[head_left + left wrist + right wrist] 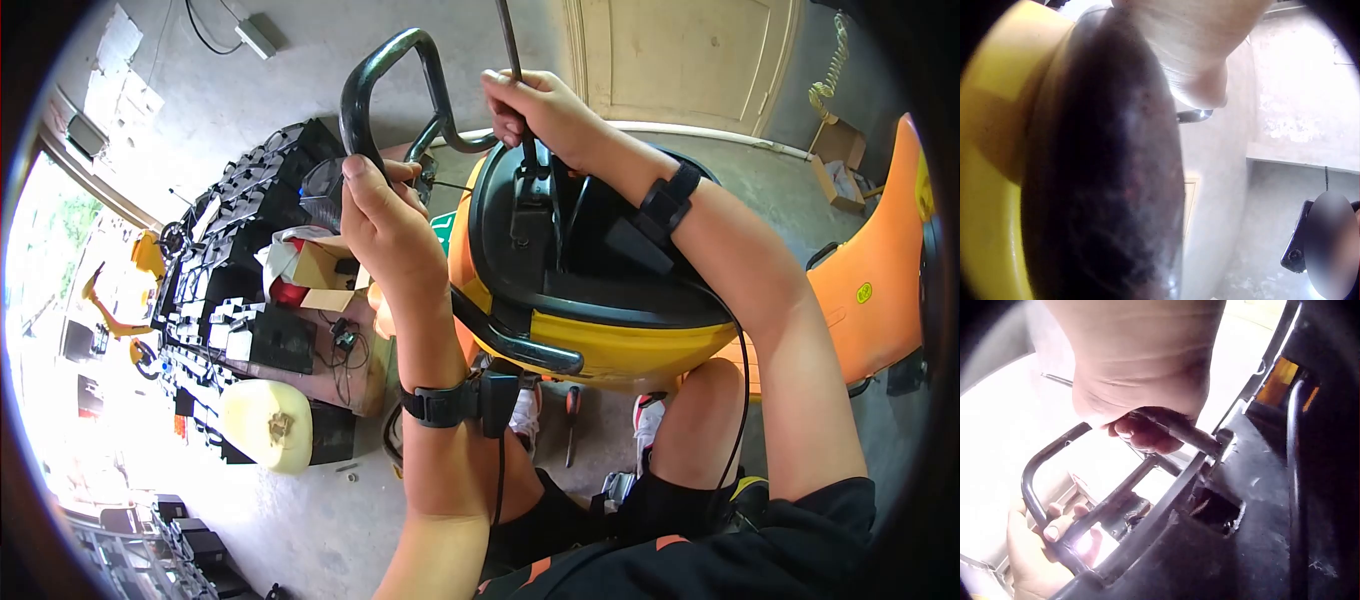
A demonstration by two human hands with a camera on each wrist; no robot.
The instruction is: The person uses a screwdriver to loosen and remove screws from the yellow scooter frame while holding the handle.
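In the head view a bent black tube frame [356, 100] rises beside a yellow and black scooter body [630, 345]. My left hand [395, 225] grips the frame's left tube, thumb up. My right hand [540, 115] curls round a thin dark rod [510, 40] standing up at the body's black rim. The right wrist view shows my right hand [1141, 381] round the rod [1185, 432], and my left hand [1038, 550] on the tube frame [1038, 469]. A large dark tube [1110, 169] fills the left wrist view, with part of my left hand [1197, 44] above it.
Black boxes [240, 210] stand in rows at left, near an open carton [325, 270] and a pale yellow container [265, 425]. A screwdriver [572, 425] lies on the floor between the feet. An orange scooter panel [870, 270] is at right, and a door [690, 60] behind.
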